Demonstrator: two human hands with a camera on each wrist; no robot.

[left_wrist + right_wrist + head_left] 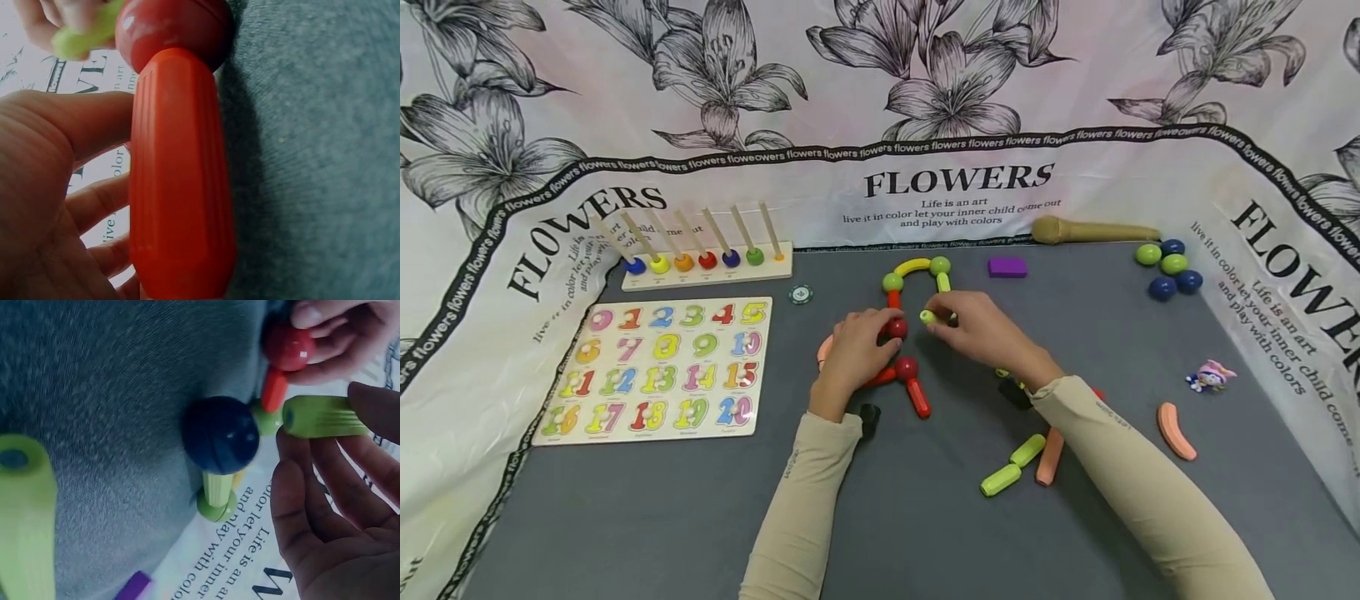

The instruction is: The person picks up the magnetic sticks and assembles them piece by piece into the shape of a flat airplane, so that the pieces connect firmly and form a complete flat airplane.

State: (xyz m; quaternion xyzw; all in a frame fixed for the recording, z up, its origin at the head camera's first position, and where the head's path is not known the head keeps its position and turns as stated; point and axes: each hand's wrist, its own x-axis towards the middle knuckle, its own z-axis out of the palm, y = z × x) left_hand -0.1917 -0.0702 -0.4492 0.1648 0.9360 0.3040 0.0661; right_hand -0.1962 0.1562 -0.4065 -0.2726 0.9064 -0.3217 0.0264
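Left hand [857, 350] curls fingers round a glossy red ball [896, 327]; right hand [981, 327] pinches a ribbed lime-green rod [929, 317] just beside it.

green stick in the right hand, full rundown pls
The green stick is a short, lime-green rod with fine lengthwise ribs and a flat end, plastic by the look. The right hand pinches it between thumb and fingers, level above the grey mat, free end toward the red ball under the left hand, not touching it.
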